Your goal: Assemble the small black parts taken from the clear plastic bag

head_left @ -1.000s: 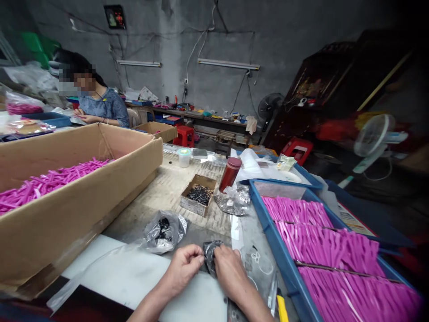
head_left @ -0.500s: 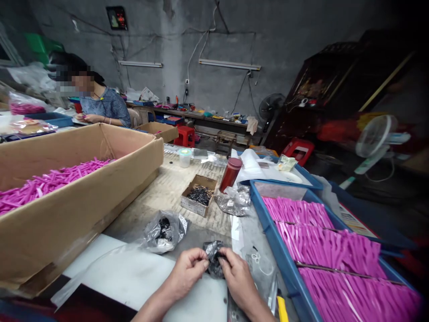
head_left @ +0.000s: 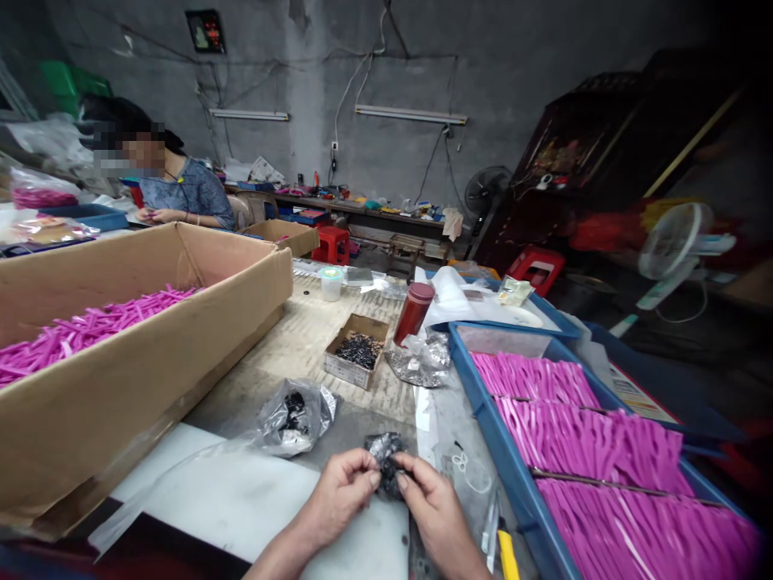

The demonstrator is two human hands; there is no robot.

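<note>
Between my two hands is a small clear plastic bag (head_left: 386,445) with black contents, above the near edge of a white board (head_left: 241,499). My left hand (head_left: 344,487) pinches the bag's left side between thumb and forefinger. On its right side, my right hand (head_left: 427,491) grips it the same way. The small black pieces inside are too blurred to name. To the left lies another crumpled clear bag (head_left: 297,419), also with black pieces in it. Beyond my hands stands a small cardboard box (head_left: 349,370) of small black pieces.
A large cardboard box (head_left: 181,338) of pink strips fills the left. Blue trays (head_left: 483,427) with rows of pink strips stand on the right. A red-brown cylinder (head_left: 414,312) and a yellow-handled tool (head_left: 508,556) are nearby. A co-worker (head_left: 187,193) sits at the far left.
The view has shifted very slightly. Both hands stay on the bag, with my right thumb and fingers a little shifted on it.
</note>
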